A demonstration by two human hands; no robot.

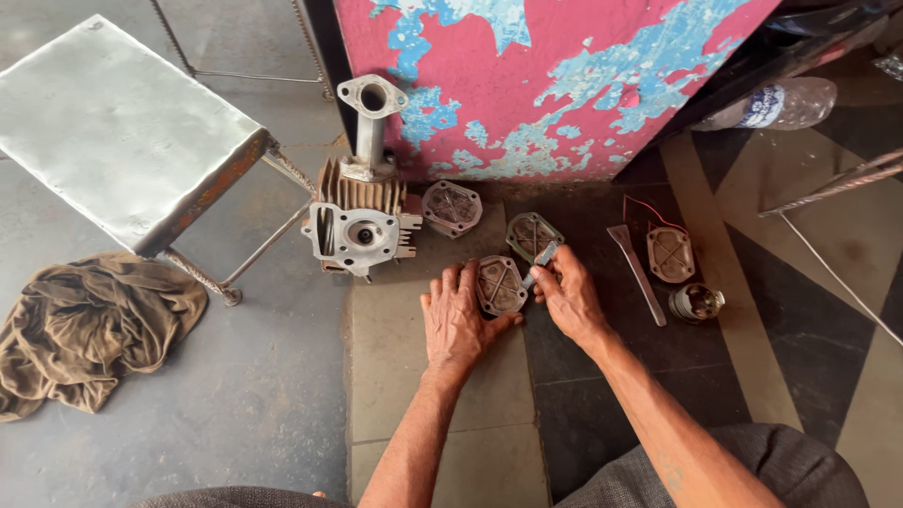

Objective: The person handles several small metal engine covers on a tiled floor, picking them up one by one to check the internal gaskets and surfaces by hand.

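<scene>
The left hand (458, 320) presses flat on a small grey metal engine cover plate (499, 284) lying on the tiled floor (414, 376); the right hand (567, 293) grips a short metal scraper (540, 261), long axis slanting up-right from the plate

The left hand (458, 320) lies over the near-left edge of a small metal cover plate (499, 284), hiding that rim. The right hand (567, 296) closes round a slim metal tool (540, 263); only its tip shows, and its kind cannot be told. Far right of the hands, a plastic bottle (779, 103) is half hidden under a dark ledge. Left of the hands, a brown rag (85, 329) tucks under a metal stool (113, 122), which runs off the left edge.
</scene>
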